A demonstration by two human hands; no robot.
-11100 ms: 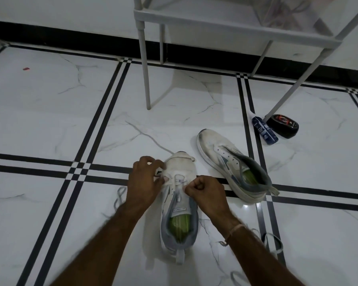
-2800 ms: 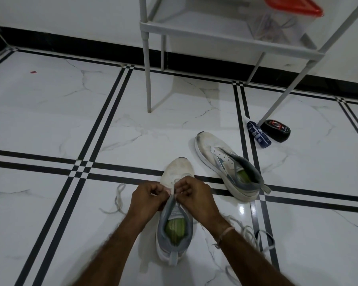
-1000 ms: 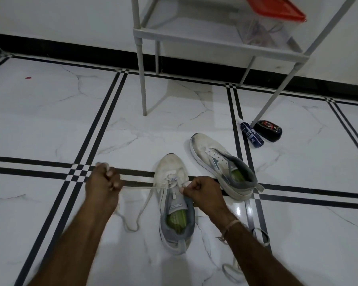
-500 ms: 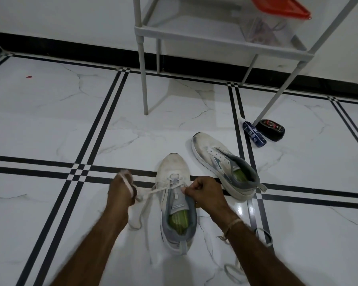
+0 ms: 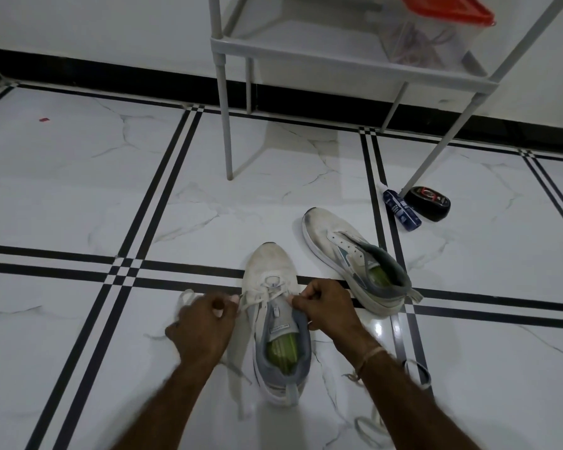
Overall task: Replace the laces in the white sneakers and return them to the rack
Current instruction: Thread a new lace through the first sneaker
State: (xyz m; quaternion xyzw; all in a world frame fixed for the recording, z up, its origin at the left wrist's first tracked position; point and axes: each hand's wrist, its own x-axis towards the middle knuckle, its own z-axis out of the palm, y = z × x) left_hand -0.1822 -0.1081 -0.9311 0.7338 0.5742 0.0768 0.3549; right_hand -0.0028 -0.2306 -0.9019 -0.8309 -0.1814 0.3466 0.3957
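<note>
Down there, the white marble floor (image 5: pixel 78 190) with its black inlay lines fills nearly all of your view. At the top stands the pale grey rack (image 5: pixel 306 56); its legs meet the floor ahead of you. On its lowest shelf, at the right, sits a clear box (image 5: pixel 436 37) with a red lid and what looks like tangled cords inside.

Both white sneakers are on the floor, not on the rack. The near sneaker (image 5: pixel 272 264) lies straight in front of you, toe pointing away, grey collar and green insole toward you. The second sneaker (image 5: pixel 332 235) lies just to its right and a little farther off, angled with its toe up and to the left and tipped so you see into its opening; its eyelets show no lace.

Your left hand (image 5: pixel 202 326) is blurred. Its fingers are curled and clamped on the lace (image 5: pixel 251 302), which runs from your fingertips across to the lowest eyelets of the near sneaker. Your right hand (image 5: pixel 325 310) is curled too, thumb and forefinger pinching the near sneaker at its right eyelet row; you cannot tell whether a strand of lace is caught in that pinch as well. A thin thread band (image 5: pixel 371 355) circles your right wrist.

A loose lace (image 5: pixel 416 373) lies looped on the floor beside your right forearm. By the rack's right front leg lie a blue tube (image 5: pixel 402 214) and a black round tin (image 5: pixel 428 203), close together. A small red speck (image 5: pixel 43 119) sits far left.
</note>
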